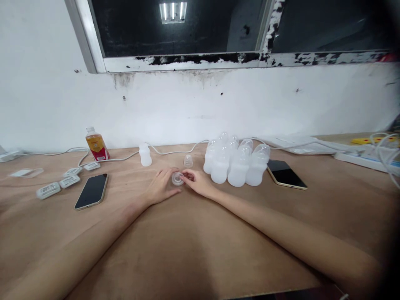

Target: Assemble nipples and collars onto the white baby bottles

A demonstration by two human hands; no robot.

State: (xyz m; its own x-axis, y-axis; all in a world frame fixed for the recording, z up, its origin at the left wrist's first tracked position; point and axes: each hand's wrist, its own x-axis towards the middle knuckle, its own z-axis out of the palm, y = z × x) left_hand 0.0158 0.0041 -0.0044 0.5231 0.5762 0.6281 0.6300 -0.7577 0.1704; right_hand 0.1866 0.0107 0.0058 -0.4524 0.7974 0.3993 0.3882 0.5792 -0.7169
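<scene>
Clear piece, brown tabletop, white wall behind

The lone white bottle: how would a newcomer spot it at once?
On the brown table, near the white wall, find the drink bottle. The lone white bottle stands to its right; unlike the clustered clear-capped bottles, it is uncapped.

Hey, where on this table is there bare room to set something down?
The widest bare patch of table lies between the left forearm and right forearm. A smaller one lies between the left phone and left hand. It's crowded at the clustered bottles beside the right phone and among the small white cases by the left phone.
</scene>
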